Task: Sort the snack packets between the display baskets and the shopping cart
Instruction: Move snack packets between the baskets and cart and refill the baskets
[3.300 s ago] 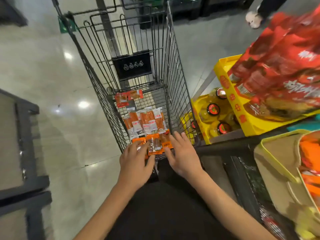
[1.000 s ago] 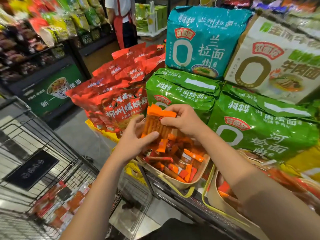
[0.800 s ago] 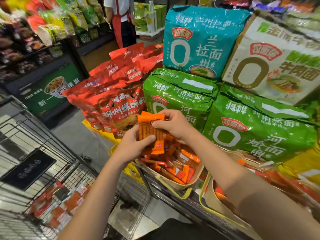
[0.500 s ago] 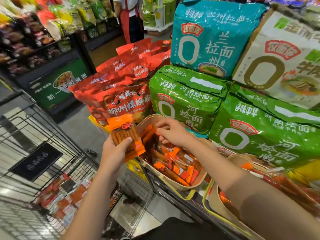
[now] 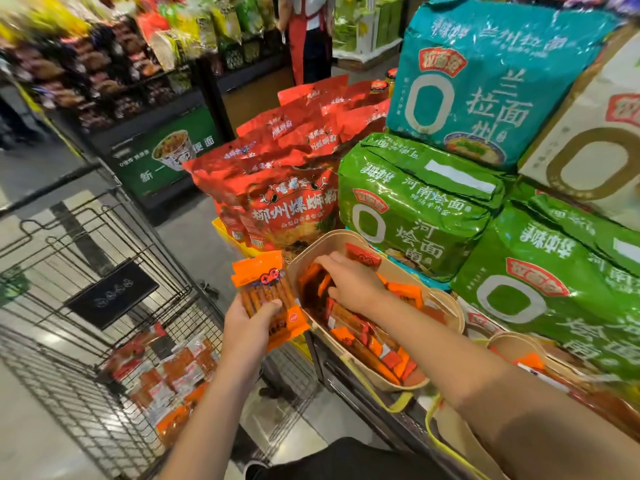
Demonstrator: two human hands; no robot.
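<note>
Since a second ago you've split the two-handed hold: your left hand [image 5: 251, 318] now carries the orange snack packet [image 5: 268, 297] alone, pulled out to the left of the display basket [image 5: 374, 370], between basket and shopping cart [image 5: 104, 306]. Thumb and fingers are clamped round the packet's lower half, header end up. Your right hand [image 5: 349, 285] has dropped into the basket, fingers spread loosely and reaching down among the loose packets [image 5: 377, 344] at the far-left end; can't tell if it's pinching one yet, the fingertips are buried in the pile.

Cart bottom already holds a layer of similar packets [image 5: 166, 379].

Meaning: one packet is out of the basket and staged near the cart side, and a second pick looks to be starting. Likely you're gathering a few before dropping them in the cart, though direction of the sort isn't certain from this alone.

A second basket [image 5: 512, 344] sits further right, partly hidden by your forearm.
</note>
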